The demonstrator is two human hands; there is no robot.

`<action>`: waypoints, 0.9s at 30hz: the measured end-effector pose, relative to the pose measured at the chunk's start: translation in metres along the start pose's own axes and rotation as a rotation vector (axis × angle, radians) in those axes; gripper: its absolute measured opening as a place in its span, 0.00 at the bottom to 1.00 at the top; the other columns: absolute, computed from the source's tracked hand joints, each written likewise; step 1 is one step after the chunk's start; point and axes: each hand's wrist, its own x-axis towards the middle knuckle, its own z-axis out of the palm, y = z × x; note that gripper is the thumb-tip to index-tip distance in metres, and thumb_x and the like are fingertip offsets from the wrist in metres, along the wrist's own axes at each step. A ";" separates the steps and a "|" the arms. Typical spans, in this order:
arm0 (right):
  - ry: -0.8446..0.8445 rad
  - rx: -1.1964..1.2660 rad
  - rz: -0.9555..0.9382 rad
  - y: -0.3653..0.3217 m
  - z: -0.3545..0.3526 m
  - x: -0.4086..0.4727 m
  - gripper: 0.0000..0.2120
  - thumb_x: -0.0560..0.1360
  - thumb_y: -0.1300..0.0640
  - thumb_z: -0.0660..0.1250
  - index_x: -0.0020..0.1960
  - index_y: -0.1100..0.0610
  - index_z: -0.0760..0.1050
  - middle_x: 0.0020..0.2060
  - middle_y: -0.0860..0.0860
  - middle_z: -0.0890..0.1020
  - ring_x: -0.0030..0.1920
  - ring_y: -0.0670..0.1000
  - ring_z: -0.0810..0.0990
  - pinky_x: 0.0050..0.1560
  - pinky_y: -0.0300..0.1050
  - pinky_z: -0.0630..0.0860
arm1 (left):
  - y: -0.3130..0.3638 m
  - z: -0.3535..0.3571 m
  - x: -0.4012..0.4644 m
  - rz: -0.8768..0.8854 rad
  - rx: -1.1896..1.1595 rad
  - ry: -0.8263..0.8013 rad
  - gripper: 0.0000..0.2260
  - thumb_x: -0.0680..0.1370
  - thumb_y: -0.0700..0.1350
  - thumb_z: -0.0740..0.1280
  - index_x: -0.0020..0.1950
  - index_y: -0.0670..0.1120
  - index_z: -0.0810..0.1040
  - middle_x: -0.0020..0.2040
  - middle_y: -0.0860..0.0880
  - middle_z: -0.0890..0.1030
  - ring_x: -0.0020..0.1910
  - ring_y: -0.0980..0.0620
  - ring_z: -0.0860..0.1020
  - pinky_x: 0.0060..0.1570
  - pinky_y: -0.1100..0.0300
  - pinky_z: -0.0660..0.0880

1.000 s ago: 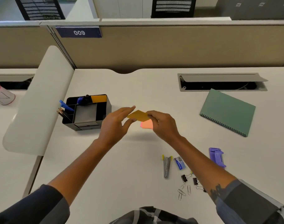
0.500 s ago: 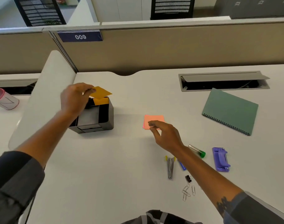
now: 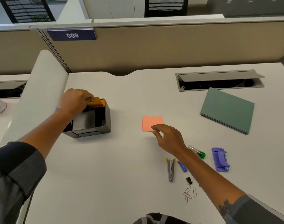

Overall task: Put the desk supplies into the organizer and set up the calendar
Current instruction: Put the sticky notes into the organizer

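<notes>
A black desk organizer (image 3: 104, 125) stands at the left of the white desk. My left hand (image 3: 75, 101) holds an orange sticky-note pad (image 3: 96, 102) down in the organizer's back compartment, against other orange notes. A pink sticky-note pad (image 3: 151, 122) lies flat mid-desk; my right hand (image 3: 168, 139) pinches its near edge between thumb and fingertips. The green spiral-bound calendar (image 3: 227, 110) lies flat at the right.
Near my right forearm lie a staple remover (image 3: 170, 169), a blue staple box (image 3: 182, 166), a green-capped tube (image 3: 198, 152), a purple hole punch (image 3: 220, 159), a binder clip (image 3: 189, 180) and several paper clips (image 3: 189, 194). An open cable tray (image 3: 218, 80) sits at the back.
My left hand took the orange pad from mid-desk over to the organizer and lowered it into the back compartment. My right hand dropped to the pink pad and now pinches its edge.
</notes>
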 end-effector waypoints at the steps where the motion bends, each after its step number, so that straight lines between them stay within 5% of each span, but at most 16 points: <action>1: -0.003 -0.009 0.000 0.002 0.002 0.001 0.12 0.79 0.53 0.69 0.62 0.49 0.82 0.57 0.44 0.86 0.56 0.51 0.84 0.56 0.48 0.79 | 0.000 0.002 0.003 0.016 0.016 -0.017 0.07 0.80 0.43 0.74 0.55 0.42 0.89 0.50 0.39 0.88 0.45 0.33 0.84 0.45 0.49 0.73; 6: -0.029 -0.101 -0.019 0.012 0.015 0.014 0.19 0.73 0.59 0.75 0.63 0.54 0.80 0.58 0.52 0.84 0.57 0.60 0.82 0.57 0.54 0.78 | -0.004 0.003 0.008 -0.017 -0.083 -0.012 0.17 0.78 0.51 0.76 0.65 0.48 0.85 0.56 0.47 0.88 0.49 0.43 0.86 0.54 0.47 0.77; 11: -0.094 -0.265 -0.128 0.020 0.027 0.030 0.29 0.66 0.64 0.79 0.65 0.63 0.77 0.64 0.59 0.80 0.66 0.64 0.77 0.61 0.61 0.78 | 0.006 -0.002 -0.010 -0.004 -0.234 0.238 0.12 0.81 0.50 0.73 0.62 0.47 0.86 0.51 0.48 0.88 0.41 0.47 0.86 0.52 0.47 0.79; 16: -0.186 -0.396 -0.124 0.029 0.032 0.051 0.36 0.72 0.62 0.76 0.77 0.61 0.66 0.76 0.58 0.69 0.77 0.62 0.66 0.73 0.62 0.66 | 0.030 0.001 -0.041 0.094 -0.300 0.346 0.11 0.84 0.47 0.70 0.63 0.47 0.85 0.49 0.58 0.83 0.38 0.49 0.83 0.57 0.51 0.74; 19: -0.236 -0.408 -0.111 0.028 0.032 0.054 0.34 0.77 0.61 0.71 0.79 0.60 0.61 0.78 0.56 0.67 0.79 0.59 0.63 0.76 0.61 0.60 | 0.043 0.006 -0.060 0.134 -0.297 0.384 0.09 0.82 0.44 0.72 0.61 0.46 0.86 0.50 0.53 0.88 0.40 0.49 0.82 0.58 0.52 0.71; 27: -0.270 -0.528 -0.198 0.027 0.028 0.048 0.27 0.75 0.68 0.68 0.74 0.64 0.69 0.69 0.60 0.77 0.69 0.61 0.77 0.71 0.66 0.67 | 0.046 0.023 -0.080 0.140 -0.328 0.350 0.10 0.81 0.43 0.73 0.62 0.45 0.86 0.54 0.49 0.88 0.46 0.44 0.83 0.58 0.45 0.73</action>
